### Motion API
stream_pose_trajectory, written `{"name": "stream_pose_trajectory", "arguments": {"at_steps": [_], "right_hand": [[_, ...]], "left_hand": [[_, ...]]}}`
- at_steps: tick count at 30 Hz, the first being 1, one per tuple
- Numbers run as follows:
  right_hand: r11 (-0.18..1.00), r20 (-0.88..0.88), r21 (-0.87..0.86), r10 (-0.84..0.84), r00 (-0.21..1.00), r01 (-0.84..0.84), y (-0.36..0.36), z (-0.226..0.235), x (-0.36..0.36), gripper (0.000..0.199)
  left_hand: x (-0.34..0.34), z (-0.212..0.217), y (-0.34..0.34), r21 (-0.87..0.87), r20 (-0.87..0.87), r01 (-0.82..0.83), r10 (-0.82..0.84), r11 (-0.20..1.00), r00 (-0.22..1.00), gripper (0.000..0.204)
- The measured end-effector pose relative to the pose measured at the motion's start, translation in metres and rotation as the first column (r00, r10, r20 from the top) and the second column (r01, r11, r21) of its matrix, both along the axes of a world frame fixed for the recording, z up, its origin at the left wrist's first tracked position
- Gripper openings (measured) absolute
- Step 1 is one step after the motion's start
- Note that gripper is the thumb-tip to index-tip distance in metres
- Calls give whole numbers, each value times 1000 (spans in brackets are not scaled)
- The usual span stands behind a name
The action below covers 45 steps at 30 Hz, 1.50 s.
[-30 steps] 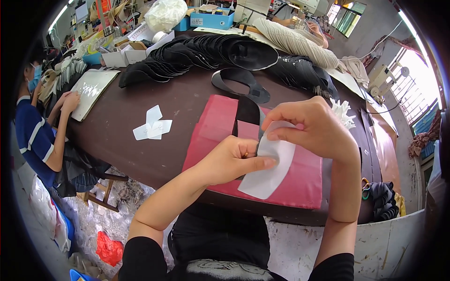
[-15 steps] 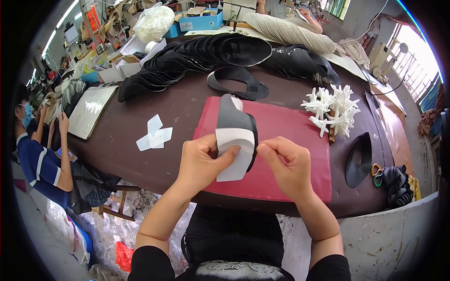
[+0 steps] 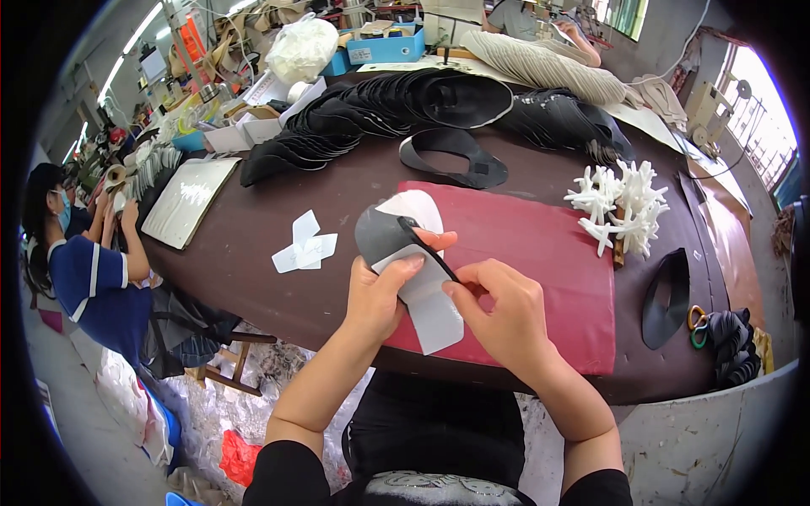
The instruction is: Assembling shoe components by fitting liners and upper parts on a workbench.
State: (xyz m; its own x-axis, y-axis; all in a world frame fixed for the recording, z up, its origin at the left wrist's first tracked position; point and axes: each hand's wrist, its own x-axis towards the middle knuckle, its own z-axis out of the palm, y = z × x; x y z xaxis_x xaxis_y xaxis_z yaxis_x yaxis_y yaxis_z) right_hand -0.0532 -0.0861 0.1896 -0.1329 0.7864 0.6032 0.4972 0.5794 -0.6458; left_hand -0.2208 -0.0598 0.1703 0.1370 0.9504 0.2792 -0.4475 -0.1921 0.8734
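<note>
Brown, smooth-topped worktable [image 3: 354, 181] with work held between two hands

Behind the hands, a curved row of black, layered, shoe-shaped pieces [image 3: 363, 126] lines the far part of the tabletop; beneath them lies a red, flat, rectangular sheet [image 3: 540, 244]. Compared with half a second ago, the grey-and-black, rounded, fabric-like piece [image 3: 381, 234] has been turned: its rounded grey end now lies up and to the left, above the left hand [image 3: 377, 299], and the white, stiff, paper-like strip [image 3: 434, 316] laid on it slants down between the palms. Left fingertips now show beyond its black edge, so the work appears to be steadied from both faces while its edge is handled.

Left hand: partly closed, thumb laid across the near face at the white strip, fingers passing behind; the piece is clasped between them. Right hand [image 3: 506, 308]: thumb and forefinger brought together on the black edge beside the strip, remaining fingers curled in. Whether its pinch takes in the strip as well cannot be told.

The piece itself lies between the hands, over the red sheet; contact with that sheet cannot be judged. Right of and beyond the right hand stands a white, branching, finger-like cluster [image 3: 629, 207]; beyond the left hand, to its left, lie white, overlapping paper slips [image 3: 304, 246].
</note>
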Motion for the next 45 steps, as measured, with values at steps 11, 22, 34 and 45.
{"name": "stream_pose_trajectory", "arguments": {"at_steps": [11, 22, 34, 45], "right_hand": [[858, 439, 433, 66, 896, -275, 20, 39, 7, 9], [735, -682, -533, -81, 727, -419, -4, -18, 3, 19], [874, -477, -435, -19, 879, -218, -15, -39, -25, 8], [733, -912, -225, 72, 403, -641, 9, -16, -3, 9]], "left_hand": [[-33, 34, -45, 799, -601, 120, 782, 589, 164, 16], [-43, 25, -43, 74, -677, -82, 110, 994, 727, 20], [-54, -7, -25, -234, -491, -46, -77, 971, 868, 27], [-12, -71, -77, -208, 333, 895, -832, 395, 444, 61]]}}
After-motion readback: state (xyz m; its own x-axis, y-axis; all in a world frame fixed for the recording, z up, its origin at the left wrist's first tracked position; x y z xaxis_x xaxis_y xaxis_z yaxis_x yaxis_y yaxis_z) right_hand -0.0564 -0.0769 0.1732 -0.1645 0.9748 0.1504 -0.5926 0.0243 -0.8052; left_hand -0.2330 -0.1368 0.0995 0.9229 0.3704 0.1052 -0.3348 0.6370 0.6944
